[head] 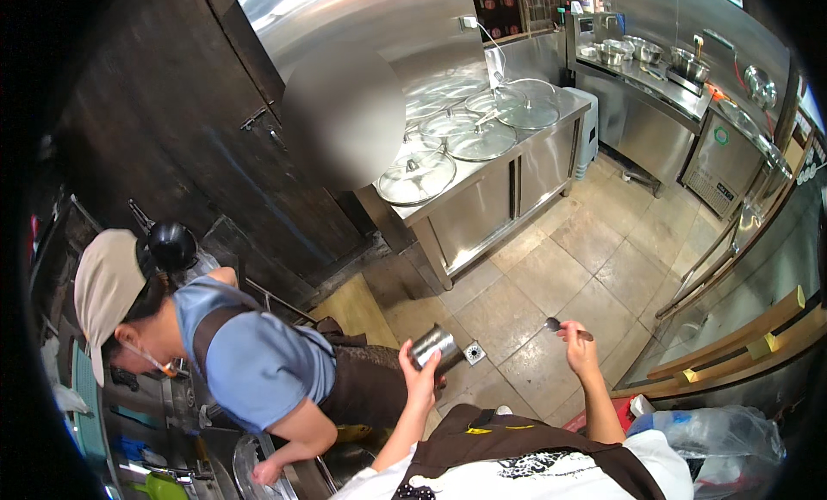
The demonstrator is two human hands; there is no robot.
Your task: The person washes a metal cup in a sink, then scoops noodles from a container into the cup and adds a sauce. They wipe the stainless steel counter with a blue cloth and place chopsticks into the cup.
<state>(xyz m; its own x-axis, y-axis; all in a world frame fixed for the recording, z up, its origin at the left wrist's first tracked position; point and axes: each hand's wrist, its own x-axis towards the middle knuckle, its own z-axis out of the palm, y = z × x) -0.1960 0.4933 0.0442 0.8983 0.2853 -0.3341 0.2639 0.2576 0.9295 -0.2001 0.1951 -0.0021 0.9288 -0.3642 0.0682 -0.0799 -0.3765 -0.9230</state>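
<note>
My left hand (420, 377) grips a shiny metal cup (434, 345), tilted over the tiled floor at about waist height. My right hand (579, 353), off to the right, has its fingers closed around a small metal spoon (552, 323) whose bowl points left. A wide gap separates the cup from the spoon. The cup's inside cannot be seen from here. Below and between my hands, a square floor drain (474, 353) is set in the tiles.
Close on my left, a co-worker in a blue shirt and brown apron (258, 351) bends over a sink. Several glass lids (481, 140) lie on a stainless steel cabinet (471, 222) ahead. Metal bowls (643, 50) stand on the far counter. Plastic bags (723, 432) sit at right.
</note>
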